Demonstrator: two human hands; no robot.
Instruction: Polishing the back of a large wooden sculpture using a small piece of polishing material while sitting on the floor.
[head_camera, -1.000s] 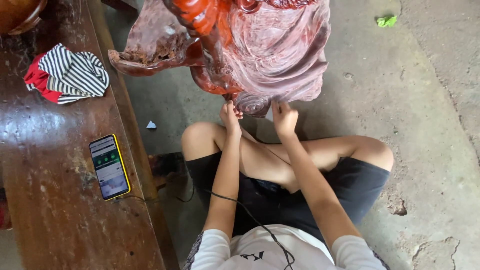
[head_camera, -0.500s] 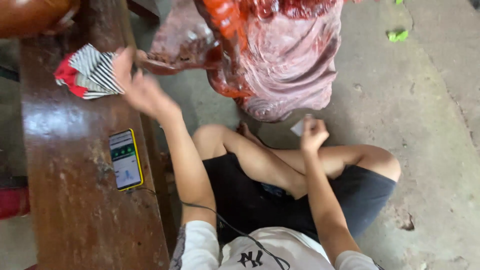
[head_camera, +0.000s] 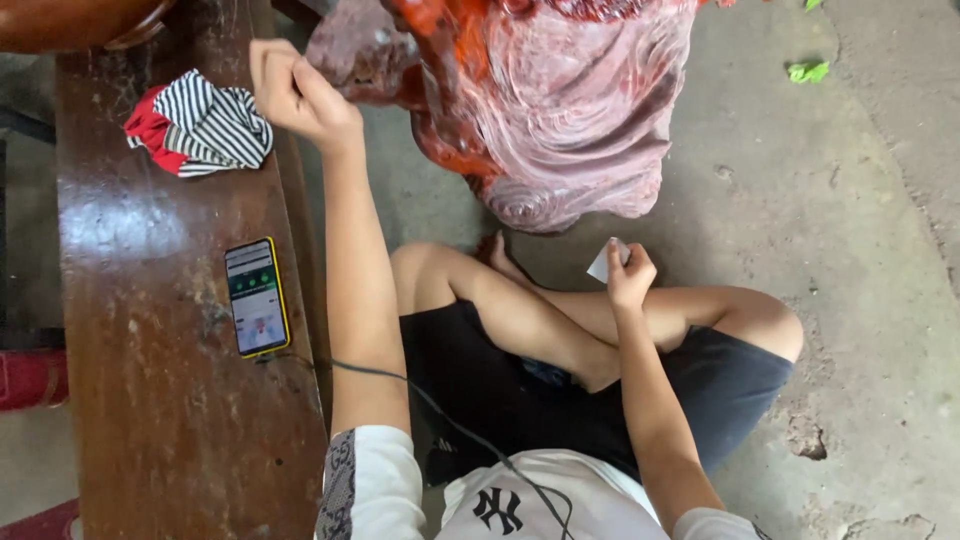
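A large reddish carved wood sculpture (head_camera: 560, 110) stands on the concrete floor in front of my crossed legs. My left hand (head_camera: 295, 95) is raised at the sculpture's left protruding part, fingers curled and pinched together; I cannot tell whether anything is in them. It hovers just right of a striped black-and-white and red cloth (head_camera: 200, 125) on the wooden bench (head_camera: 150, 400). My right hand (head_camera: 628, 275) rests above my knee and grips a small grey-white piece of sandpaper (head_camera: 603, 264), a short way below the sculpture's base.
A phone in a yellow case (head_camera: 257, 297) lies screen-up on the bench, with a dark cable (head_camera: 420, 395) running from it across my lap. Green scraps (head_camera: 808, 71) lie on the floor at the upper right. A red object (head_camera: 30, 378) sits left of the bench.
My left hand left the sculpture's underside, reached to the striped cloth, and now sits just right of it. My right hand drew back from the sculpture with the sandpaper toward my knee.
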